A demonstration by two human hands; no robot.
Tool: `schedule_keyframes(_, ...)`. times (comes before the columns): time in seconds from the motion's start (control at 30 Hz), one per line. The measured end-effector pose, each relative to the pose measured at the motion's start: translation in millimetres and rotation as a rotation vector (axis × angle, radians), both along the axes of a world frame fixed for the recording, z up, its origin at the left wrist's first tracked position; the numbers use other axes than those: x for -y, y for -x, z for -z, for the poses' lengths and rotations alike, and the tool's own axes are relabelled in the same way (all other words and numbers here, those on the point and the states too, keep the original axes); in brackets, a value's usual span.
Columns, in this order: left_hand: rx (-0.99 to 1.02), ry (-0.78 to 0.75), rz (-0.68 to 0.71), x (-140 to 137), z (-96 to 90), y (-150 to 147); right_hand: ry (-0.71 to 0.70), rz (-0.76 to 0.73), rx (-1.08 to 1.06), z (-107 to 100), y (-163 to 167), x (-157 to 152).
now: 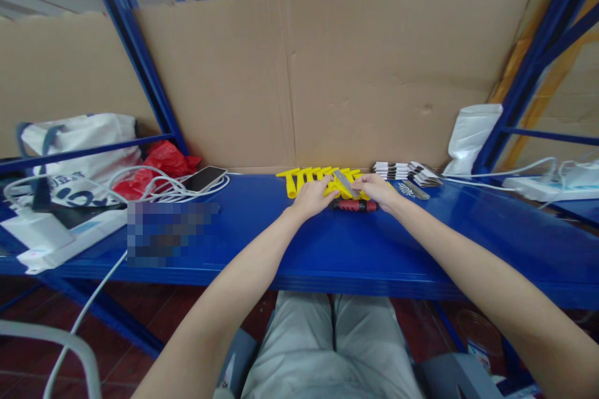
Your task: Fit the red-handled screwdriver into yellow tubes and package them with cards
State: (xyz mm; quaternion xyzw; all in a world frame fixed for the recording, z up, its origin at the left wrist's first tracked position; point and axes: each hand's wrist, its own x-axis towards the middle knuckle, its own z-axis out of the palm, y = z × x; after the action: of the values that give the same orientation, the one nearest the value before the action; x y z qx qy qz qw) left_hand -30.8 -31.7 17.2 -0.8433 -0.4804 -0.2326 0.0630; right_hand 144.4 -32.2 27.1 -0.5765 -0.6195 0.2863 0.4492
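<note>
My left hand (312, 197) is closed around the near part of a yellow T-shaped plastic tool, its fingertips on the yellow. A flat grey metal strip (345, 184) lies slantwise across this yellow piece. From the other side, my right hand (377, 190) pinches near the strip's right edge. Several more yellow T-shaped tools (291, 184) stand in a row just behind my hands, partly covered by them. Right below my fingers, a red and black screwdriver-like handle (354, 206) lies crosswise on the blue table. Its tip is hidden.
Several black-and-white packets (392, 171) and a grey strip (416, 190) lie to the right. A white pouch (470, 137) leans on the cardboard wall (374, 75). Leftward are a phone (206, 179), white cables, a red bag (161, 165) and a power strip (88, 237). The blue tabletop (355, 255) ends before my lap.
</note>
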Motion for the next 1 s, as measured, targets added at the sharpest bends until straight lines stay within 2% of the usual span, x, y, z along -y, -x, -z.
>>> schedule_keyframes(0.13,-0.138,-0.075,0.058,3.2,-0.2,-0.6,0.001,-0.018,-0.021,-1.0,-0.2,1.0)
schedule_keyframes(0.33,-0.288,-0.114,0.027,5.7,-2.2,-3.3,0.01,-0.005,-0.042,2.2,-1.7,-1.5)
schedule_keyframes(1.0,-0.362,-0.142,0.019,8.6,-4.8,-5.7,0.103,-0.028,-0.057,-4.7,-10.0,-0.9)
